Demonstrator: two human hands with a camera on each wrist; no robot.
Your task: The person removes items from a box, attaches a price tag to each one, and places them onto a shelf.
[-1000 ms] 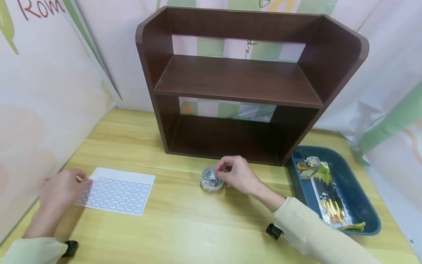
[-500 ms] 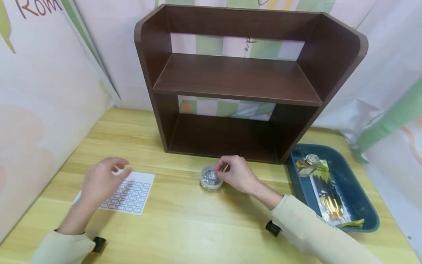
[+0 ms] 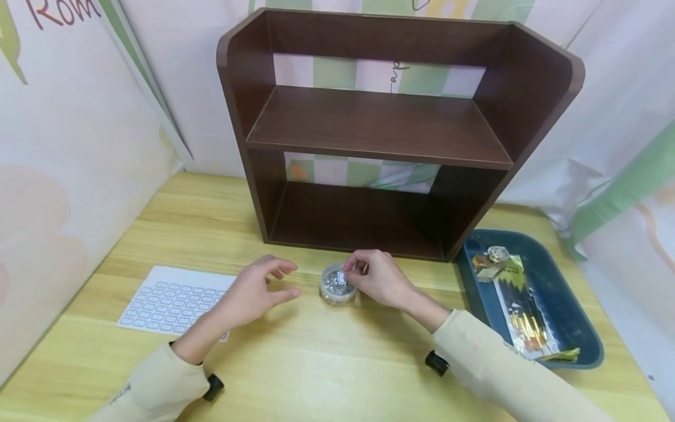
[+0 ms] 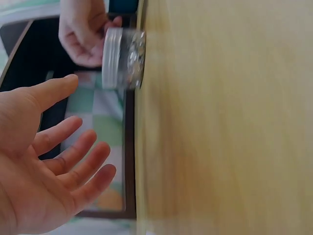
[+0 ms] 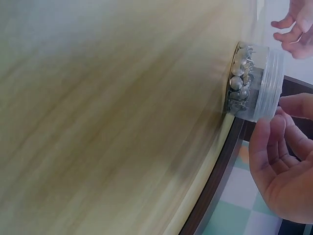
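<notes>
A clear round jar (image 3: 336, 290) with a lid stands on the table before the shelf. Silvery, round-headed pieces like thumbtacks (image 5: 237, 81) lie at its bottom. My right hand (image 3: 378, 278) pinches a small white, blue-edged label sticker (image 3: 341, 278) between thumb and forefinger, right at the top of the lid. Left of the jar, my left hand (image 3: 253, 293) is held with fingers spread and nothing in it, its thumb and forefinger pointing toward the jar. Under the left forearm lies a white sheet of blue-framed labels (image 3: 163, 305), partly hidden.
A dark brown two-tier shelf (image 3: 379, 126) stands at the back, close behind the jar. At right, a dark teal tray (image 3: 575, 316) holds a pack of brushes (image 3: 527, 316) and a small glass bottle (image 3: 489, 266). Patterned curtains surround the wooden table (image 3: 327, 375).
My left hand has left the label sheet and moved right, opening its fingers near the jar. The right hand has stayed at the lid with the label sticker.
</notes>
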